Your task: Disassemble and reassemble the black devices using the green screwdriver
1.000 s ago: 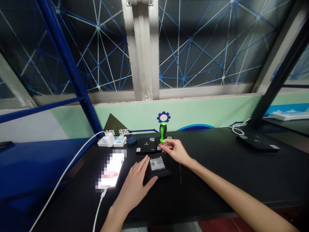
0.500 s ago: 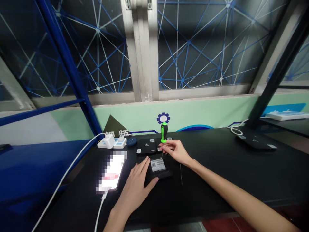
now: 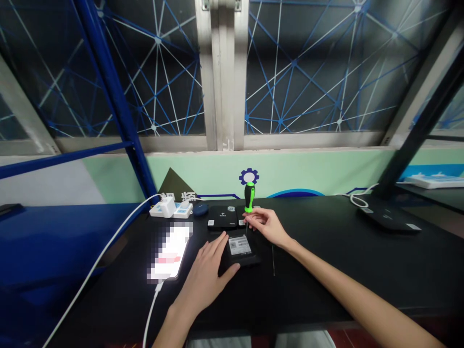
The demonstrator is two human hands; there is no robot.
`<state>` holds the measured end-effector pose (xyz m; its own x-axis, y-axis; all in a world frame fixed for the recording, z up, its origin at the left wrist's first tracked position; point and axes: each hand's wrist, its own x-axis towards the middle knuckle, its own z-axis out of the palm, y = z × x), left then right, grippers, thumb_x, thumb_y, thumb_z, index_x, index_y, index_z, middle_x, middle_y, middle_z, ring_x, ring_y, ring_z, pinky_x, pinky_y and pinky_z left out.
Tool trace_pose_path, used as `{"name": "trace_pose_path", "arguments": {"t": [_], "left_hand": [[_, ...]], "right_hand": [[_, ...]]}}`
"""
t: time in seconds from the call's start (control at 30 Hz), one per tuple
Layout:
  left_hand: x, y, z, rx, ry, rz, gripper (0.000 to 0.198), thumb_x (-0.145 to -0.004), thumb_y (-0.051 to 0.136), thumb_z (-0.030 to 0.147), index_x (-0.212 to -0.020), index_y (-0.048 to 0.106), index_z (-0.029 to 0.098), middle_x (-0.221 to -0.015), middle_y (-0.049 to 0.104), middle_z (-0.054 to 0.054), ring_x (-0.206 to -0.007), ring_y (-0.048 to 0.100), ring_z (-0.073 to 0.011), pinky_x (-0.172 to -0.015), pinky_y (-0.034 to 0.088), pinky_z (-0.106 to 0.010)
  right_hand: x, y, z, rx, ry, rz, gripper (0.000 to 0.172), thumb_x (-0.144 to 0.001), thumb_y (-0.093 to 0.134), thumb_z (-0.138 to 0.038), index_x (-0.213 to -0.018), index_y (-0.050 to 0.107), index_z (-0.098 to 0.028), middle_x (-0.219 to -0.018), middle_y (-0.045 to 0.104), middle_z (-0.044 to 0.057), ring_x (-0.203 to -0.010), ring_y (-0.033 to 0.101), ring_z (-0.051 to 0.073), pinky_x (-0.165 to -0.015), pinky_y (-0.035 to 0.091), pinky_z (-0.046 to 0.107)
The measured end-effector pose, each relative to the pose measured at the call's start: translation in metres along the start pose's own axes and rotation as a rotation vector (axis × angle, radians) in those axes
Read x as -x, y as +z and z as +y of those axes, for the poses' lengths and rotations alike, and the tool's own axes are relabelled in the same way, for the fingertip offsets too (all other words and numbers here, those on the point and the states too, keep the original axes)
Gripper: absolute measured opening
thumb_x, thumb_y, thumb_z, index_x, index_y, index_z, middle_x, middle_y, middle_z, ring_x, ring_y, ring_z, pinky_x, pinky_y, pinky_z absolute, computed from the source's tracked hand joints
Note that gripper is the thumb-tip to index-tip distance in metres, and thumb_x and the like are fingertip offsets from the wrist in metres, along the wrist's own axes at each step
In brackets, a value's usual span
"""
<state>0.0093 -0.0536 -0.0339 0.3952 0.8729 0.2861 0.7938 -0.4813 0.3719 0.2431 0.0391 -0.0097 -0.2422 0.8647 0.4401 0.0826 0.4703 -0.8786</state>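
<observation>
A black rectangular device with a white printed label lies on the black desk. My left hand rests along its left side, fingers stretched out and thumb apart near the front edge. In my right hand, the fingers pinch the lower part of a green-and-black screwdriver. The screwdriver stands nearly upright, its thin shaft running down to the device's back right corner. I cannot make out its tip. Right of the device, a thin metal rod lies on the desk.
Behind the device lies a black box, with another partly hidden beside it. A lit phone on a white cable lies to the left, near a power strip and a dark round object. Another black device lies far right.
The whole view has shifted slightly. The screwdriver handle has turned, its green strip now facing more to the right. Both hands keep about the same places at the device.
</observation>
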Motion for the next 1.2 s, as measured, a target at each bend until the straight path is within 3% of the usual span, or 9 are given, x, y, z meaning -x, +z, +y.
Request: {"name": "trace_pose_path", "arguments": {"t": [0.17,0.5,0.77,1.2], "left_hand": [[-0.0002,-0.0017,0.0021,-0.001,-0.015,-0.014,0.067,-0.097,0.041,0.060,-0.154,0.023,0.030,-0.159,0.030,-0.002,-0.145,0.028,-0.0309,-0.116,0.030,-0.053],[-0.0009,-0.0066,0.0072,-0.002,-0.021,-0.014,0.065,-0.098,0.041,0.059,-0.154,0.026,0.030,-0.158,0.032,-0.003,-0.144,0.030,-0.0320,-0.115,0.030,-0.054],[-0.0012,-0.0069,0.0073,-0.026,-0.042,-0.054,0.067,-0.098,0.040,0.059,-0.154,0.024,0.026,-0.159,0.029,-0.003,-0.145,0.027,-0.0311,-0.116,0.029,-0.052],[-0.0021,-0.0046,0.0014,0.004,-0.031,-0.066,0.066,-0.098,0.041,0.060,-0.154,0.024,0.031,-0.161,0.025,0.000,-0.146,0.027,-0.0286,-0.118,0.026,-0.049]], "right_hand": [[0.0016,-0.0010,-0.0023,0.028,-0.013,0.007,0.032,-0.084,0.069,-0.045,-0.095,0.073,-0.014,-0.083,0.075,0.010,-0.063,0.066,0.017,-0.054,0.052,0.026],[0.0005,0.0005,-0.0014,0.045,-0.019,0.044,0.025,-0.081,0.073,-0.040,-0.088,0.073,-0.016,-0.074,0.070,0.005,-0.061,0.061,0.015,-0.053,0.049,0.025],[0.0011,0.0010,0.0014,0.028,-0.027,0.034,0.026,-0.082,0.073,-0.040,-0.091,0.072,-0.015,-0.075,0.069,0.004,-0.058,0.059,0.013,-0.053,0.050,0.024],[0.0011,0.0024,0.0022,0.008,-0.018,0.041,0.026,-0.081,0.073,-0.040,-0.089,0.072,-0.015,-0.073,0.068,0.004,-0.056,0.058,0.012,-0.051,0.050,0.023]]}}
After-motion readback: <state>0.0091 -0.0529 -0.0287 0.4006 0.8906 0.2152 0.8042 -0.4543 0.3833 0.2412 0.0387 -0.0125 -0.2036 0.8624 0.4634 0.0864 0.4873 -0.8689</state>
